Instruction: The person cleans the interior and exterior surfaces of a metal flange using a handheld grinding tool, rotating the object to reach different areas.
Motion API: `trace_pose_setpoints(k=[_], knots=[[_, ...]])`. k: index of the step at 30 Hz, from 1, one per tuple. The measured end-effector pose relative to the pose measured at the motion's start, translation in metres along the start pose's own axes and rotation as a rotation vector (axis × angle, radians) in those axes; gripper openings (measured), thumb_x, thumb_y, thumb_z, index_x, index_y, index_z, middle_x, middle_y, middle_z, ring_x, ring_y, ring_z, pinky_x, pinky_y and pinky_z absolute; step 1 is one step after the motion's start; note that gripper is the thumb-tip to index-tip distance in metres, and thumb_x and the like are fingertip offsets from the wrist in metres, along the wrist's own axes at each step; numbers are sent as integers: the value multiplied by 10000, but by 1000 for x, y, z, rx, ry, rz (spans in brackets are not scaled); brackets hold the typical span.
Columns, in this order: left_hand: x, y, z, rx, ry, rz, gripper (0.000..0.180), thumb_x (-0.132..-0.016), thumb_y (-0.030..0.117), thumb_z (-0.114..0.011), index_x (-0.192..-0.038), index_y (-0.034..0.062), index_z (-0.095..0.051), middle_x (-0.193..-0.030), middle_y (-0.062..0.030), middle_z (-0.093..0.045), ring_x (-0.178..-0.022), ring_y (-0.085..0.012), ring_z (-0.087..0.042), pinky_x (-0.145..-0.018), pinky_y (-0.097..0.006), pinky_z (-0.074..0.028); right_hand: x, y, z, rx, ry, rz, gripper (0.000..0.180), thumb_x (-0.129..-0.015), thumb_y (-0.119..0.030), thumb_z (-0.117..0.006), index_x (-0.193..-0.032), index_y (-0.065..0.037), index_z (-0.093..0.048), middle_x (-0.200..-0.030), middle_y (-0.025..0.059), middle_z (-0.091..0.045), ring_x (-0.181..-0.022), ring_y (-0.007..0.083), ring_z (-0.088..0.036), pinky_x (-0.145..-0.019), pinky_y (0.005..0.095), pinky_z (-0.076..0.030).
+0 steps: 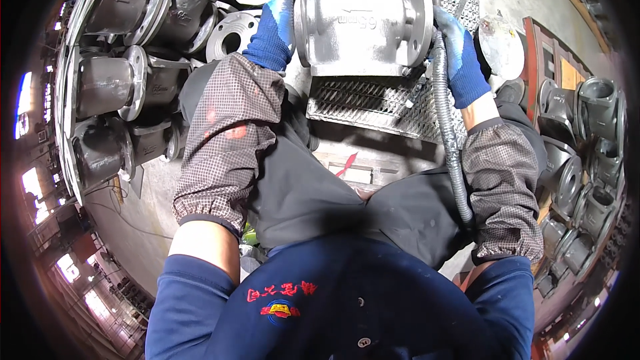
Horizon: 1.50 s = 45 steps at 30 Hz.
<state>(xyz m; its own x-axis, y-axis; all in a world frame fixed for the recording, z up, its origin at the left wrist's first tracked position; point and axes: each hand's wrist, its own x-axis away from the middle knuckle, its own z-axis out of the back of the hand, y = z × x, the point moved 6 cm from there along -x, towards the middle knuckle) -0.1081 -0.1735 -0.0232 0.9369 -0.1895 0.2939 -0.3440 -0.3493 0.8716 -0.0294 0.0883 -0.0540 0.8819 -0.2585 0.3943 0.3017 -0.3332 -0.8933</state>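
**Steadying the valve body on the grating**

I have the grey cast valve body [363,27] lying on its side on the metal grating [373,103] in front of me, its two round flanges facing left and right. My left hand [277,23], in a blue glove, lies along the left flange with the fingers curled over its rim, bracing it. My right hand [460,57], gloved the same, is at the right flange, fingers wrapped round the upper end of a grey ribbed hose [448,133] that runs down across my lap. What sits at the hose's tip I cannot tell; the flange hides it.

I judge this to be the step of working on the casting's right end while the left hand holds it still. Any next move calls for a firm left-hand brace, since the heavy body could roll on the grating.

More flanged castings [127,80] are piled to my left, others [580,160] to my right.
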Motion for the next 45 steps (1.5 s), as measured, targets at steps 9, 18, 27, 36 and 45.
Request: trace_pose_setpoints(k=[9, 18, 27, 36, 45], knots=[[33, -11, -13, -86, 17, 110, 491, -899, 378, -497, -1248, 37, -443, -1146, -117, -542, -1039, -206, -546, -883, -340, -471, 9, 2, -2, 44, 120, -34, 307, -853, -274, -523, -925, 14, -603, -748, 68, -593, -602, 128, -549, -534, 253, -445], [55, 18, -80, -567, -28, -256, 644, -784, 317, -677, -1211, -101, -437, -907, -114, -606, -848, -147, -590, -764, -255, -486, 18, -25, 65, 313, 249, 182, 263, -832, -202, -557, -890, 50, -606, -718, 78, -613, -566, 131, -554, -497, 239, -432], [94, -14, -175, -1512, -472, -464, 697, -708, 393, -647, -1275, 49, -430, -885, -211, -620, -795, -341, -611, -704, -383, -496, 97, -89, 68, 247, 68, 230, 361, -888, -251, -506, -1077, 47, -580, -890, 137, -663, -549, 67, -505, -508, 165, -413], [169, -48, -183, -1267, -1134, -936, 630, -667, 185, -705, -1249, 75, -491, -703, -125, -550, -619, -295, -550, -563, -377, -439, 120, -29, 94, 183, 13, 31, 372, -824, -284, -573, -986, 51, -582, -679, 20, -527, -563, 78, -500, -498, 197, -421], [88, -39, -80, -401, -404, -73, 493, -977, 324, -340, -1315, -34, -369, -1221, -135, -529, -1087, -186, -524, -935, -268, -402, 113, -51, 61, 462, -131, 552, 280, -842, -225, -572, -913, 44, -601, -771, 65, -597, -721, 103, -599, -628, 236, -496]])
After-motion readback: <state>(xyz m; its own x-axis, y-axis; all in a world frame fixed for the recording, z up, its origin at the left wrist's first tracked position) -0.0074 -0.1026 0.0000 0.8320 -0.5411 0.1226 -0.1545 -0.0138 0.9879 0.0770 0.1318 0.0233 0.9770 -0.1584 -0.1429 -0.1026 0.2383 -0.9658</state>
